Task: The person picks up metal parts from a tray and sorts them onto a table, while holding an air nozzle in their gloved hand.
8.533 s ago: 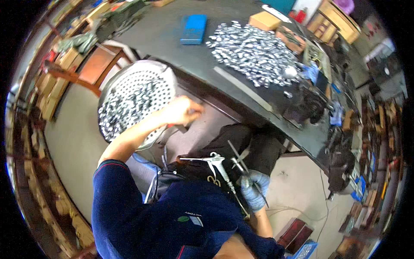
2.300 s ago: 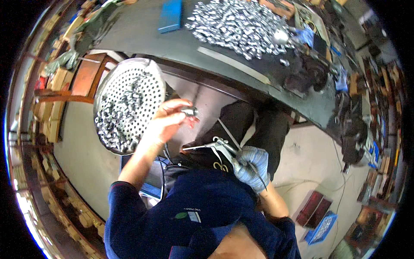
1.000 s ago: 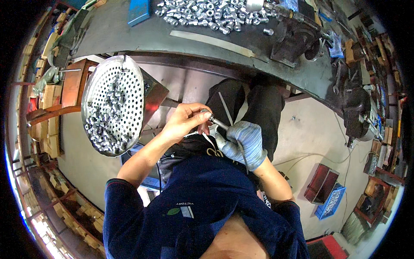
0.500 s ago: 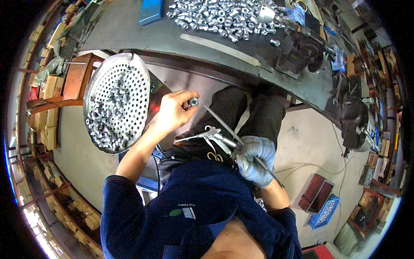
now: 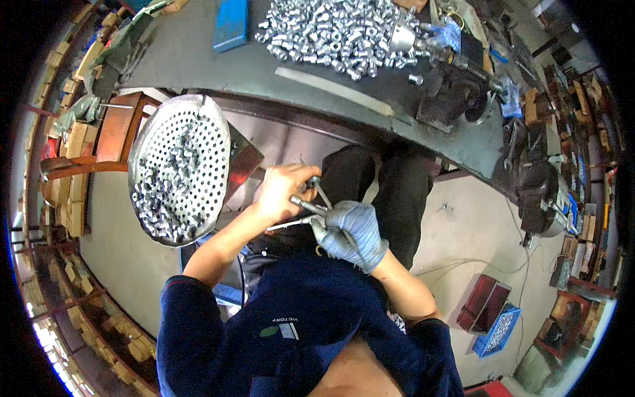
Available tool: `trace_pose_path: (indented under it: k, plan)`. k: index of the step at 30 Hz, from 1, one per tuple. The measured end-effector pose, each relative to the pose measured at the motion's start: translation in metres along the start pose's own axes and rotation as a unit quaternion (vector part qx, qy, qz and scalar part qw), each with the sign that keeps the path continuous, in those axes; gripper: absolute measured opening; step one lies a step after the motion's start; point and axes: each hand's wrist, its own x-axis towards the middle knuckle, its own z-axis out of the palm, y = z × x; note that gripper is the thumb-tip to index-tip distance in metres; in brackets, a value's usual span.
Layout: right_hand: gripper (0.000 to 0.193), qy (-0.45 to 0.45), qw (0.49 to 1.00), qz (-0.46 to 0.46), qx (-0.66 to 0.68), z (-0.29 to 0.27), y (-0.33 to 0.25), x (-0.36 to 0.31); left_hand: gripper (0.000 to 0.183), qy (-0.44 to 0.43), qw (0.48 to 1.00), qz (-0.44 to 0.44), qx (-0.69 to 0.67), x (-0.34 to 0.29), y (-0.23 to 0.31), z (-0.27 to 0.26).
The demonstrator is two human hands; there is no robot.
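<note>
My bare left hand (image 5: 280, 192) is closed around a small metal fitting (image 5: 315, 180), whose end shows past the fingertips. Close beside it on the right, my right hand (image 5: 356, 233), in a blue-grey knitted glove, grips a silver air blow gun (image 5: 308, 205) together with a thin metal rod (image 5: 323, 194). The rod's far end meets the fitting; whether it sits inside the bore, I cannot tell. The gun's slim nozzle points left, below my left hand. Left of my hands, a perforated metal pan (image 5: 210, 142) holds many similar fittings (image 5: 165, 192).
A dark workbench (image 5: 258, 86) runs across the far side, bearing a heap of metal fittings (image 5: 337, 36), a blue block (image 5: 230, 25), a flat metal strip (image 5: 334, 90) and a clamping fixture (image 5: 450, 96). A blue bin (image 5: 497, 331) and dark red box (image 5: 483, 302) stand on the floor at right.
My right hand has moved left and up with the rod and blow gun, bringing the rod to the fitting. My left hand has shifted slightly right and toward me, still holding it.
</note>
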Motion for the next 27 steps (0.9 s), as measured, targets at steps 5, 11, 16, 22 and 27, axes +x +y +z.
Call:
trace_pose_path:
  k: [5,11,16,22,27]
  plan:
    - [0.015,0.057,0.993,-0.049,-0.092,-0.020,-0.006,-0.006,0.026,0.069,0.996,0.002,0.058,0.037,-0.028,-0.009]
    - [0.016,0.072,0.988,0.018,-0.135,-0.044,-0.011,-0.017,0.032,0.158,0.982,-0.095,0.046,0.169,-0.078,-0.048]
    - [0.015,0.063,0.998,0.030,0.011,-0.035,-0.001,-0.026,0.055,0.241,0.914,-0.053,-0.321,0.254,-0.093,-0.092]
    - [0.014,0.034,0.998,0.052,-0.002,-0.041,-0.002,-0.028,0.045,0.118,0.960,-0.051,-0.247,0.202,-0.080,-0.118]
    - [0.018,0.089,0.987,0.115,0.066,-0.028,0.011,-0.047,0.037,0.055,0.983,-0.085,0.153,0.072,-0.135,-0.150]
